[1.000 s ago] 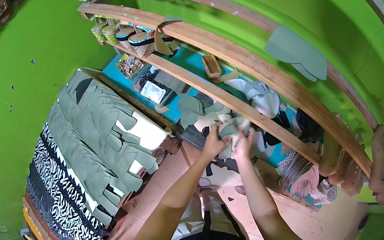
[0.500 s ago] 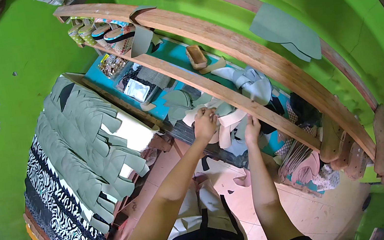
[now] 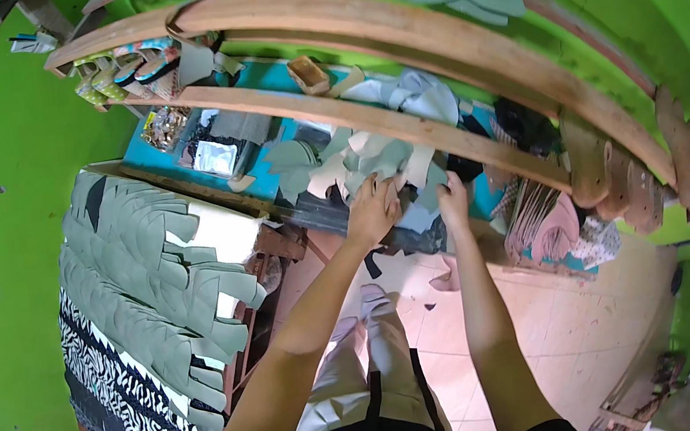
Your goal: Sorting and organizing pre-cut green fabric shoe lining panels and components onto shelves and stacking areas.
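Observation:
My left hand [image 3: 374,213] is at the near edge of a blue-topped bench, its fingers curled against a heap of cut sheet pieces [image 3: 381,156] in grey-green and cream. What lies between those fingers is hidden. To its right, my right hand [image 3: 453,202] has thumb and fingers pressed together beside a grey-green piece [image 3: 428,192]. Whether that hand grips the piece I cannot make out. A fanned stack of grey-green cut pieces [image 3: 290,156] lies left of the heap.
A wooden rail [image 3: 293,109] crosses just above the bench, with wedge sandals [image 3: 159,72] at its left end. Grey-green pieces cover a stand [image 3: 144,245] at left. A tray [image 3: 215,150] and a small box [image 3: 308,75] sit on the bench. Pink pieces [image 3: 554,226] hang at right.
The cream strip that was between my hands is no longer stretched there. My hands are slightly farther apart, and the view has shifted.

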A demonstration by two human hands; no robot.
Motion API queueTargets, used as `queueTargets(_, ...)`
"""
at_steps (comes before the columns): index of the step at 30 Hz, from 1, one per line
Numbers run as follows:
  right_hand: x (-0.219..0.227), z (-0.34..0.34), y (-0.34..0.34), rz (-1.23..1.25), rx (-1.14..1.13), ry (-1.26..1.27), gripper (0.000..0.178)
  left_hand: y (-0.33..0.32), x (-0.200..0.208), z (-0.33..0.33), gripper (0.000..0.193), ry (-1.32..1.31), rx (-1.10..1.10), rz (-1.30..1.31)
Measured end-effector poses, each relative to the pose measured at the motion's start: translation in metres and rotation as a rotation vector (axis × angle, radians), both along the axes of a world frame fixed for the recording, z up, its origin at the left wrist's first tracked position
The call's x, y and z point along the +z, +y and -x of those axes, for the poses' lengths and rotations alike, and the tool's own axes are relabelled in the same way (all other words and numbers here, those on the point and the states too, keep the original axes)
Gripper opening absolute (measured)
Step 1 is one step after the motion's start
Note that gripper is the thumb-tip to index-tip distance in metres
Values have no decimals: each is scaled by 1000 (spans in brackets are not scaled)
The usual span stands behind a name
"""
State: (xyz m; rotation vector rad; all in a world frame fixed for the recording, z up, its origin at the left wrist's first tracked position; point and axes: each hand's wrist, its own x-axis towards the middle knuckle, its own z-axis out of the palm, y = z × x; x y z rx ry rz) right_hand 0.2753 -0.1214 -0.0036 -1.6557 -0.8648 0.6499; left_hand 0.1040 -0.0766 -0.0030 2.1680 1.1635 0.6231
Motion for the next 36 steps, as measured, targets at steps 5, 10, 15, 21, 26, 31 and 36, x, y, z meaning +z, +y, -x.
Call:
queueTargets(5, -22, -11, 0, 264, 158, -225, 32, -5, -7, -5, 55, 36, -164, -78)
queueTargets(10, -13, 12, 4, -120, 208, -116, 32, 9, 6, -21, 58, -203, -119, -183)
queueTargets(15, -9, 11, -14, -33, 359, 77, 31, 23, 3, -33, 39, -168, -151, -117)
queueTargets(21, 11, -8, -41, -334, 33, 576, 40, 43, 10, -42, 22, -179, 286, 144)
queueTargets(26, 33, 1, -56, -300, 13, 711, 44, 26, 38, -57, 46, -753, 291, 701)
queueTargets(31, 48, 13, -47, -7, 376, 594, 33, 21, 30, -30, 51, -224, 5, -247)
queueTargets(36, 48, 42, -10, 52, 561, 392, 23, 18, 27, 47, 24, -561, -261, 727)
